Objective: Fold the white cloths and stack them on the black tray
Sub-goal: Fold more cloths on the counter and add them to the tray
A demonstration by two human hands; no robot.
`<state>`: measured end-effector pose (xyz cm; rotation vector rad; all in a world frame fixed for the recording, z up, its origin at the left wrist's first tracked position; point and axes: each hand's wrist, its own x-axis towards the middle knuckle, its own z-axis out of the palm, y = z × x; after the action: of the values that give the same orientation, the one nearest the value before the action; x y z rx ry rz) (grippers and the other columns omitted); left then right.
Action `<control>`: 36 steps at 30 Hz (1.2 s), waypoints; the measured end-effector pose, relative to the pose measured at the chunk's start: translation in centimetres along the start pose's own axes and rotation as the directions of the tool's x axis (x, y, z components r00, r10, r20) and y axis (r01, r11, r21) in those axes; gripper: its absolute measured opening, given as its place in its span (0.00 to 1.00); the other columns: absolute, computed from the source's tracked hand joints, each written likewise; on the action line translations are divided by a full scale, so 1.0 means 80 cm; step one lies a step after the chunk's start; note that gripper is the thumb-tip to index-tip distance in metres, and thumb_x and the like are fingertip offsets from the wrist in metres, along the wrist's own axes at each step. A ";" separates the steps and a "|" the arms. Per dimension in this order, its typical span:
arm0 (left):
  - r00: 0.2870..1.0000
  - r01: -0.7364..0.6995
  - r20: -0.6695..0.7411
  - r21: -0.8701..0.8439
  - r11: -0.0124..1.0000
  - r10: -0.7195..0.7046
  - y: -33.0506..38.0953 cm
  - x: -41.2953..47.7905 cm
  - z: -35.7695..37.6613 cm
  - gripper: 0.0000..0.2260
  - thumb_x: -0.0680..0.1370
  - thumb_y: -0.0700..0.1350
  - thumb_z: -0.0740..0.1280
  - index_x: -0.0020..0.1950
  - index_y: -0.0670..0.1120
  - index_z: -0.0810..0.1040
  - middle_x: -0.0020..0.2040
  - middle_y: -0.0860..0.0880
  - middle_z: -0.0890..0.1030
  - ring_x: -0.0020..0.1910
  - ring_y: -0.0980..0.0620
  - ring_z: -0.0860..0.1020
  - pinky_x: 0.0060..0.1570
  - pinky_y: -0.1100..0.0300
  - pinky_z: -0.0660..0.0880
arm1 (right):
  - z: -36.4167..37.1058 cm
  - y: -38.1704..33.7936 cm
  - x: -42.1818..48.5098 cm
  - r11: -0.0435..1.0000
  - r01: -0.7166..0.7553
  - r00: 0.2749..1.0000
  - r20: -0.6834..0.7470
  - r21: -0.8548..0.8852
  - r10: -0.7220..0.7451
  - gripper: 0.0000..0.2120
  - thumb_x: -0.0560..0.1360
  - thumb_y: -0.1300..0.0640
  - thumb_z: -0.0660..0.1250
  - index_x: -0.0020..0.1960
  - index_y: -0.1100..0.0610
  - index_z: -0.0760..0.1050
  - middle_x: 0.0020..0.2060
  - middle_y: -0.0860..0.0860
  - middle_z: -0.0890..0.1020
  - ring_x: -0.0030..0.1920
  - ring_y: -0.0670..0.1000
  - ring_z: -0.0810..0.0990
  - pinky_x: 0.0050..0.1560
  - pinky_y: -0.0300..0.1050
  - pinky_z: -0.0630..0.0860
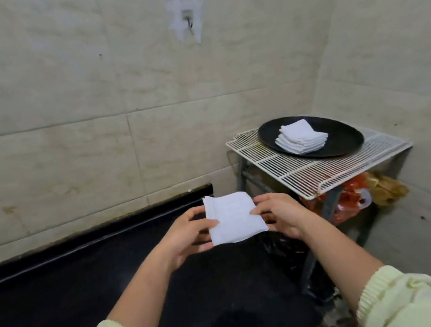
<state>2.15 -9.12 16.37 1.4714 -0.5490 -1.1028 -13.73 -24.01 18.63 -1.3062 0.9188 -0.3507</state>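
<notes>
Left hand (188, 230) and right hand (279, 214) pinch side edges of white cloth (233, 217), near-square, slightly wider across

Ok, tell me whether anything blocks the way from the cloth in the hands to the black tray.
Nothing visible does. The left hand and right hand hold the folded cloth; the black tray, with its stack of cloths, sits on the wire rack up and to the right, with open air between.

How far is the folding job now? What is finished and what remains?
Done: a stack of white cloths lies on the black tray. In hand: the left hand and right hand pinch one more folded cloth by its side edges. Left: setting it on the stack; no further cloths are in view.
</notes>
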 end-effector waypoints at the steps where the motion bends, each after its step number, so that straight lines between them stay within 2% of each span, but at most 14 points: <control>1: 1.000 -0.002 0.011 0.000 1.000 0.002 0.008 0.013 0.013 0.17 0.75 0.39 0.70 0.61 0.51 0.76 0.50 0.47 0.84 0.44 0.49 0.82 0.39 0.57 0.79 | -0.016 -0.008 0.006 1.000 0.006 1.000 -0.008 -0.002 -0.006 0.14 0.71 0.70 0.66 0.54 0.59 0.79 0.43 0.55 0.84 0.40 0.51 0.81 0.40 0.45 0.78; 5: 0.998 -0.026 0.057 -0.002 1.000 0.026 0.042 0.073 0.071 0.16 0.75 0.40 0.70 0.62 0.49 0.76 0.48 0.48 0.84 0.41 0.51 0.81 0.36 0.59 0.79 | -0.087 -0.048 0.031 0.999 0.045 0.998 -0.044 0.008 -0.045 0.10 0.73 0.70 0.66 0.48 0.58 0.78 0.40 0.54 0.82 0.40 0.50 0.79 0.36 0.43 0.76; 8: 0.994 -0.055 0.094 -0.019 0.998 0.057 0.070 0.117 0.112 0.12 0.78 0.40 0.67 0.60 0.49 0.76 0.41 0.51 0.83 0.33 0.55 0.80 0.33 0.62 0.78 | -0.136 -0.078 0.056 0.997 0.075 0.995 -0.072 0.028 -0.072 0.11 0.72 0.70 0.67 0.52 0.58 0.78 0.43 0.54 0.82 0.41 0.50 0.79 0.35 0.41 0.77; 14: 0.988 -0.082 0.126 -0.017 0.997 0.083 0.130 0.206 0.187 0.11 0.77 0.39 0.67 0.59 0.49 0.75 0.42 0.49 0.82 0.33 0.54 0.79 0.34 0.61 0.80 | -0.228 -0.135 0.114 0.994 0.097 0.989 -0.114 0.058 -0.090 0.15 0.73 0.69 0.68 0.58 0.60 0.77 0.51 0.57 0.81 0.49 0.53 0.81 0.44 0.46 0.81; 16: 0.987 -0.093 0.129 -0.015 0.996 0.094 0.147 0.229 0.212 0.11 0.77 0.39 0.67 0.59 0.49 0.76 0.44 0.48 0.82 0.34 0.54 0.78 0.34 0.61 0.79 | -0.254 -0.152 0.131 0.993 0.108 0.986 -0.134 0.052 -0.100 0.14 0.73 0.68 0.68 0.57 0.59 0.77 0.49 0.56 0.82 0.46 0.52 0.82 0.44 0.46 0.80; 19: 0.985 -0.113 0.128 -0.004 0.994 0.113 0.167 0.260 0.252 0.13 0.77 0.39 0.68 0.61 0.47 0.76 0.47 0.47 0.81 0.34 0.54 0.78 0.33 0.63 0.78 | -0.293 -0.175 0.153 0.991 0.129 0.979 -0.166 0.047 -0.119 0.12 0.72 0.69 0.68 0.52 0.58 0.77 0.39 0.53 0.82 0.35 0.48 0.79 0.33 0.40 0.78; 22: 0.987 -0.125 0.104 0.011 0.992 0.124 0.186 0.290 0.290 0.10 0.77 0.38 0.67 0.58 0.46 0.76 0.46 0.46 0.80 0.34 0.53 0.77 0.32 0.62 0.79 | -0.336 -0.193 0.181 0.989 0.144 0.975 -0.174 0.030 -0.137 0.11 0.72 0.69 0.68 0.50 0.57 0.78 0.38 0.53 0.82 0.34 0.48 0.78 0.35 0.40 0.77; 27: 0.983 -0.178 0.066 0.117 0.977 0.171 0.215 0.331 0.348 0.10 0.76 0.37 0.70 0.55 0.46 0.76 0.45 0.46 0.81 0.35 0.52 0.79 0.37 0.60 0.81 | -0.405 -0.218 0.230 0.986 0.165 0.974 -0.163 0.016 -0.160 0.14 0.72 0.69 0.68 0.56 0.60 0.77 0.40 0.54 0.82 0.37 0.50 0.80 0.36 0.41 0.78; 30: 0.978 -0.209 0.016 0.168 0.964 0.209 0.227 0.356 0.386 0.08 0.75 0.35 0.70 0.46 0.48 0.76 0.40 0.47 0.81 0.32 0.52 0.79 0.39 0.60 0.80 | -0.449 -0.229 0.263 0.987 0.162 0.976 -0.146 -0.006 -0.161 0.15 0.72 0.70 0.68 0.58 0.62 0.76 0.35 0.53 0.81 0.30 0.46 0.80 0.34 0.40 0.78; 32: 0.969 -0.225 -0.053 0.202 0.953 0.240 0.228 0.378 0.413 0.09 0.74 0.35 0.72 0.43 0.48 0.75 0.41 0.46 0.81 0.35 0.50 0.79 0.41 0.58 0.80 | -0.475 -0.231 0.284 0.987 0.153 0.978 -0.137 -0.059 -0.160 0.14 0.72 0.70 0.68 0.57 0.62 0.77 0.35 0.53 0.81 0.29 0.46 0.79 0.34 0.40 0.78; 34: 0.945 -0.230 -0.154 0.310 0.922 0.287 0.224 0.403 0.439 0.11 0.72 0.38 0.74 0.46 0.47 0.74 0.45 0.44 0.81 0.38 0.48 0.81 0.42 0.55 0.81 | -0.496 -0.232 0.302 0.982 0.137 0.980 -0.128 -0.127 -0.153 0.12 0.71 0.71 0.69 0.54 0.62 0.78 0.37 0.54 0.81 0.31 0.47 0.80 0.31 0.39 0.77; 36: 0.912 -0.199 -0.214 0.515 0.834 0.350 0.219 0.423 0.458 0.18 0.70 0.43 0.76 0.54 0.45 0.72 0.48 0.45 0.81 0.44 0.46 0.80 0.42 0.54 0.77 | -0.510 -0.230 0.316 0.977 0.121 0.980 -0.135 -0.173 -0.146 0.10 0.71 0.72 0.68 0.49 0.61 0.78 0.34 0.55 0.80 0.26 0.46 0.79 0.24 0.35 0.73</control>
<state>-9.92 -59.78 25.69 1.8800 -0.8332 -0.5057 -23.67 -73.80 26.72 -1.5136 1.0026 -0.4902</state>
